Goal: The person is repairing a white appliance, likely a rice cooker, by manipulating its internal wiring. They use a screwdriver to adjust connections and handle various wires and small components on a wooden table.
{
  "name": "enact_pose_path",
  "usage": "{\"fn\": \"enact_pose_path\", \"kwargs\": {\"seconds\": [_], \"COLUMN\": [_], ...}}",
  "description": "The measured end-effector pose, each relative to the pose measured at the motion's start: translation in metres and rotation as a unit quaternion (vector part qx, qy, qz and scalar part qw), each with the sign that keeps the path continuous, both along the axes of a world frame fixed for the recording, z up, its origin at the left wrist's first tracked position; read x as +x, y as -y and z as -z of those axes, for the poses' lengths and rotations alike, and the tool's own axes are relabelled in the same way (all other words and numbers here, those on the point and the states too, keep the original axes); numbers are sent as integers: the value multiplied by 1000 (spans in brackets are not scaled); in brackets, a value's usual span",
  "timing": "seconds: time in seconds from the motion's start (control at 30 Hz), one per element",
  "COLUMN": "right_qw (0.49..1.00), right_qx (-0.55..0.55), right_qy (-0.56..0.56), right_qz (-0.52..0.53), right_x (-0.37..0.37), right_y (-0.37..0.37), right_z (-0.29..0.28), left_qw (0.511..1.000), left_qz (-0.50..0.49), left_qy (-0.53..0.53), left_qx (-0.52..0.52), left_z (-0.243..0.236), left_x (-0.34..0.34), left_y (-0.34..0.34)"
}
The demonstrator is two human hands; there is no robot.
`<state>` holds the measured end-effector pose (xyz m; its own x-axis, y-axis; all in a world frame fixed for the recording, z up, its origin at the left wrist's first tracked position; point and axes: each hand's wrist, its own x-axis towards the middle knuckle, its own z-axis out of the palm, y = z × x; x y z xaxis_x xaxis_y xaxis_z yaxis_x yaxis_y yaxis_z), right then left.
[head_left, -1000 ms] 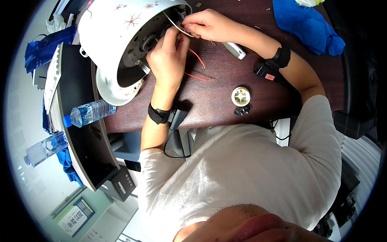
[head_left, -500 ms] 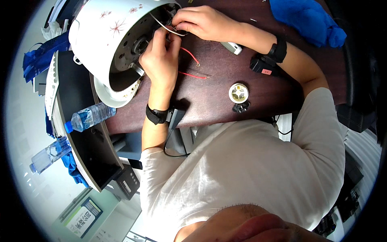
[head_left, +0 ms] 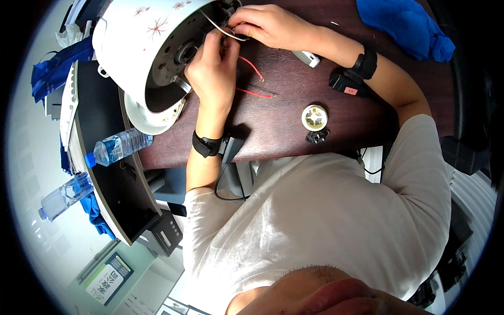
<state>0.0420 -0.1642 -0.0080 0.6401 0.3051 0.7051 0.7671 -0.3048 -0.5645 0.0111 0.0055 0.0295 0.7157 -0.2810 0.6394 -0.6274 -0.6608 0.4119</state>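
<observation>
A white rice cooker (head_left: 126,58) with a red flower pattern lies on its side at the upper left, its open underside facing right. Inside show metal parts and a round dark piece. My left hand (head_left: 212,73) is pinched closed at the rim of that opening. Just beyond it, my right hand (head_left: 270,26) also has its fingertips pressed together. A white wire (head_left: 220,27) curves out of the cooker and runs between both hands. What either set of fingertips grips is too small and partly hidden. Two red wires (head_left: 253,68) with bare ends stick out beside my left hand.
On the brown table (head_left: 273,131) stand a round white part (head_left: 314,118) and a black plug piece (head_left: 317,136). A white-and-grey object (head_left: 307,59) lies under my right forearm. A blue cloth (head_left: 404,29) is at the far right. Water bottles (head_left: 121,148) and a white lid (head_left: 152,118) are left.
The whole view has shifted slightly. Both hands stay together at the cooker's opening, with only small finger movements.
</observation>
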Motion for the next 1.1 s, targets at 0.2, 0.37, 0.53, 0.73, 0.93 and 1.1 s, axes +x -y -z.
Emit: {"fn": "enact_pose_path", "kwargs": {"seconds": [0.2,0.37,0.53,0.73,0.93,1.1], "right_qw": [999,997,991,884,812,823], "right_qx": [-43,-49,-40,55,110,112], "right_qy": [-18,-43,-100,-394,-492,-503], "right_qz": [-15,-42,-85,-248,-295,-238], "right_x": [-3,9,15,21,16,9], "right_y": [0,-1,-3,-3,-1,5], "right_z": [-4,4,6,12,4,-7], "left_qw": [1000,1000,1000,1000,1000,1000], "left_qz": [13,20,10,7,7,20], "left_qy": [10,13,10,-2,0,4], "left_qx": [-6,-13,-1,5,31,3], "left_z": [1,0,-1,-3,-2,-1], "left_x": [0,0,-2,-1,-1,1], "left_y": [-2,-2,-3,-4,-8,-5]}}
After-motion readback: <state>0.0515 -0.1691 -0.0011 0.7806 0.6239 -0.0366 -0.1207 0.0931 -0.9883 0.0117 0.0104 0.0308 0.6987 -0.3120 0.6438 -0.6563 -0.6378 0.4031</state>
